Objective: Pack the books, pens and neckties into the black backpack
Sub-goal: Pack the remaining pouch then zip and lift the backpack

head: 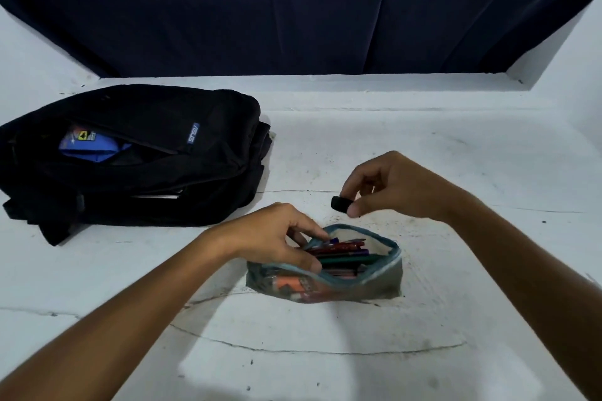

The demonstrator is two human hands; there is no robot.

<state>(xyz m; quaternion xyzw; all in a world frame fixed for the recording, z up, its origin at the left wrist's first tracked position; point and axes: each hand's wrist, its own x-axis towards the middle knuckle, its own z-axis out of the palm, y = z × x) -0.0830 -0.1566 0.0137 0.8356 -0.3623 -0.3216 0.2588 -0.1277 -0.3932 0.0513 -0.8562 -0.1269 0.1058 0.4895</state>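
Pens (338, 252) are gathered in a clear, teal-edged zip pouch (329, 283) held open by the left hand (277, 237); a small black cap-like piece (340, 204) is pinched in the right hand (391, 187). It likely needs dropping inside before the black fabric backpack (130, 156), well apart on the white tabletop (325, 368), is loaded.

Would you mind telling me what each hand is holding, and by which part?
The right hand pinches a small black object by its end. The left hand holds the open pencil pouch by its near zipper edge.

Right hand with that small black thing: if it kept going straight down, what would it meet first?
Probably the open pouch of pens, or the table just behind it; depth is unclear.
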